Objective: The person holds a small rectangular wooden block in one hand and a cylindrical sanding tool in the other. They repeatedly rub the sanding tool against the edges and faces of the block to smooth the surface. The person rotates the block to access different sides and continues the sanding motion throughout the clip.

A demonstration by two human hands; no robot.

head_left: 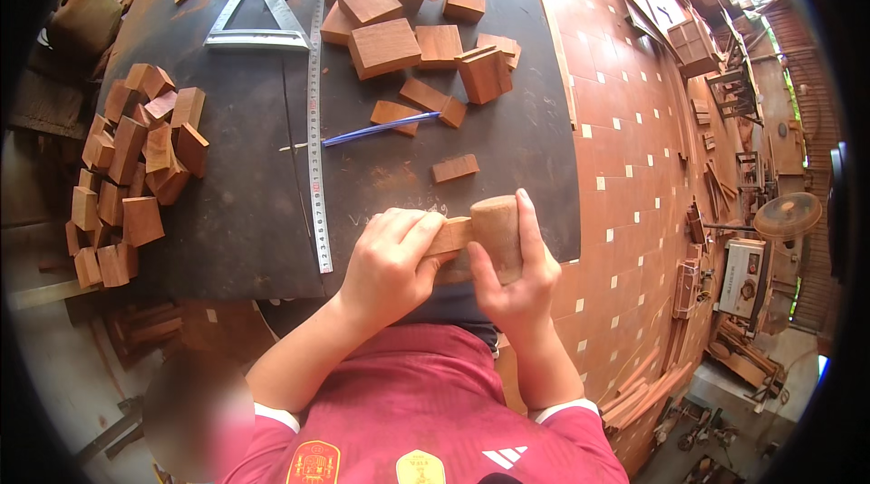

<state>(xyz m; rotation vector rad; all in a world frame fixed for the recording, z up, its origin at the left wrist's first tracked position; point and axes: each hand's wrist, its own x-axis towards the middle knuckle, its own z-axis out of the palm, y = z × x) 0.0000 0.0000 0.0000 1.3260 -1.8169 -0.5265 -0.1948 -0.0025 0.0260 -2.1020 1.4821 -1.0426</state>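
Note:
My left hand [391, 253] grips a small wooden block [450, 237] with its thumb and fingers, over the table's near edge. Closed around a brown, round-ended piece [496, 226] is my right hand [523, 280], thumb on one side and a long finger on the other. I cannot tell whether that piece is solid wood or rolled sandpaper. The end of the block meets its side, and the two appear to touch. Just beyond my hands, a single reddish wooden block [455, 169] lies on the dark tabletop [245, 203].
Reddish wooden blocks [384, 47] are heaped at the far side, and more blocks [145, 144] cluster at the left. A steel ruler [315, 121], a blue pen-like stick [381, 128] and a metal triangle [263, 38] lie between. Right of the table is tiled floor [603, 158].

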